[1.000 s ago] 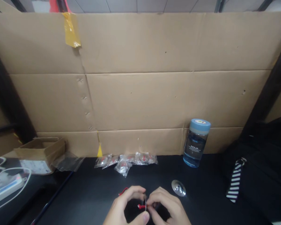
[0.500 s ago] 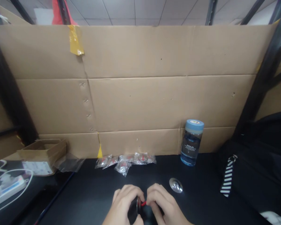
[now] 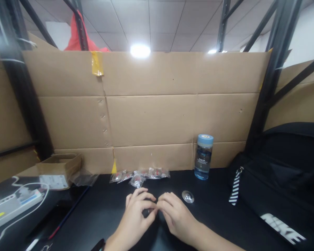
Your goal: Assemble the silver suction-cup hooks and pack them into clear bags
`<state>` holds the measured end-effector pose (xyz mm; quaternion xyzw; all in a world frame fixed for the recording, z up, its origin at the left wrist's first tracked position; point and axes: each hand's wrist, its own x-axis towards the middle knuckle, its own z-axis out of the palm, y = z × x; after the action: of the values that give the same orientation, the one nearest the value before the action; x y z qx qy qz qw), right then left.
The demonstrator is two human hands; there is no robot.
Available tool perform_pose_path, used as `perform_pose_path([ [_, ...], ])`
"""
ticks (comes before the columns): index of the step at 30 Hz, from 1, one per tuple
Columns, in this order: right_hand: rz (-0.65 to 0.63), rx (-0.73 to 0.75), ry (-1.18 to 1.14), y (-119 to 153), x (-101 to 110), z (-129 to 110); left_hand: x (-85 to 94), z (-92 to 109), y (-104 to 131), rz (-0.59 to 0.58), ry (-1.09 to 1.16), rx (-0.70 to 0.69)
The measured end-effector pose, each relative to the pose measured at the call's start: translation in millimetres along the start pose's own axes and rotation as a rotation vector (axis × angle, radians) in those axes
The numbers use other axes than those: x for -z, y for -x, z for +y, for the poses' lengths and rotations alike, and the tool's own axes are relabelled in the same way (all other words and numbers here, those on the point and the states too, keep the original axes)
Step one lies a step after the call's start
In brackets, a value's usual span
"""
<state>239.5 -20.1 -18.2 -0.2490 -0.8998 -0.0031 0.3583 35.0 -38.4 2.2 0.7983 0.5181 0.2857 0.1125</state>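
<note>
My left hand (image 3: 140, 213) is closed, thumb and fingertips pinched around a metal disc (image 3: 148, 211) that is mostly hidden; only a dark sliver with a bright rim shows between the fingers. Against its fingertips, my right hand (image 3: 174, 212) is closed with its fingers curled down. What the right fingers grip cannot be seen. Just to the right, a second shiny round metal disc (image 3: 187, 197) with a raised centre lies flat on the black table (image 3: 94, 212). Behind the hands, several clear plastic packets (image 3: 137, 179) with silvery and red contents rest along the cardboard wall.
A blue-capped water bottle (image 3: 204, 158) stands at the back right. A black bag (image 3: 277, 181) with a striped tag (image 3: 235, 186) fills the right side. At left are an open cardboard box (image 3: 59, 170) and a white power strip (image 3: 15, 204) with cables. The cardboard wall (image 3: 151, 118) closes the back.
The camera view has tilted up and shifted, so more of my forearms shows. The red strip seen between my fingertips is now hidden, and the disc in my left hand shows less.
</note>
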Motion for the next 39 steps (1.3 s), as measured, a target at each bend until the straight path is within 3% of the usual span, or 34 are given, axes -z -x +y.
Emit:
perform_pose_path([
  [17, -0.013, 0.042, 0.175, -5, -22, 8, -19.7, -13, -4, 0.115, 0.051, -0.042],
  [33, 0.003, 0.008, 0.137, -9, -22, 12, -24.2, -13, -8, 0.192, 0.052, -0.014],
  [39, 0.046, 0.012, 0.073, -11, -16, 13, -18.2, -12, -8, 0.192, 0.086, 0.058],
])
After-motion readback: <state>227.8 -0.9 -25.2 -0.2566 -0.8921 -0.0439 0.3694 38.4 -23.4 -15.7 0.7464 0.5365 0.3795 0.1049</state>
